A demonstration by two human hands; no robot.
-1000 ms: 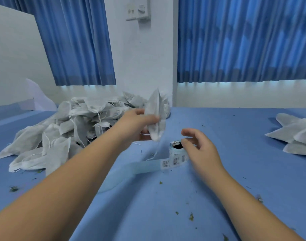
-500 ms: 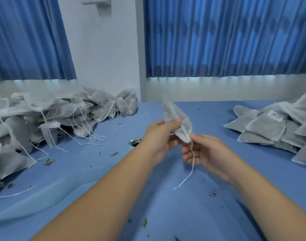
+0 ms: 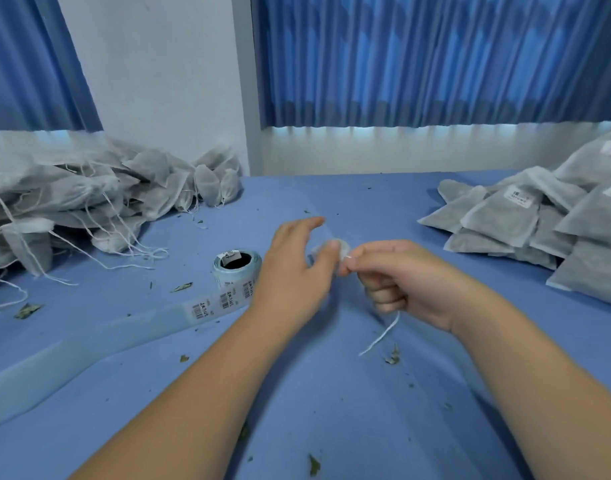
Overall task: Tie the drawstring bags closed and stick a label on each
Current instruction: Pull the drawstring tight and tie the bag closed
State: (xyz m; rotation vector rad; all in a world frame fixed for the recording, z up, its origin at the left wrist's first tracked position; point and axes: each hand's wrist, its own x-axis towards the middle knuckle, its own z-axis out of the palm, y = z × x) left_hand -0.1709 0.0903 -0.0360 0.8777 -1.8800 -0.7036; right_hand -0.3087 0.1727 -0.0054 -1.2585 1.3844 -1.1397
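Between my hands only the gathered white top of a drawstring bag shows, blurred; the rest of it is hidden. My left hand holds it with the thumb on the gathered top and the index finger stretched forward. My right hand is curled and pinches the white drawstring right at the bag, the loose end hanging below the fist. A roll of barcode labels stands just left of my left hand. Its pale backing strip trails toward the table's near left.
A heap of untied grey bags with loose strings fills the left of the blue table. Stacked bags with white labels lie at the right. Dry leaf bits are scattered about. Blue curtains and a white wall stand behind.
The bag went from upright in my left hand to bunched small between both hands. My right hand has closed into a fist on the string. The view swung left, showing the label roll again.
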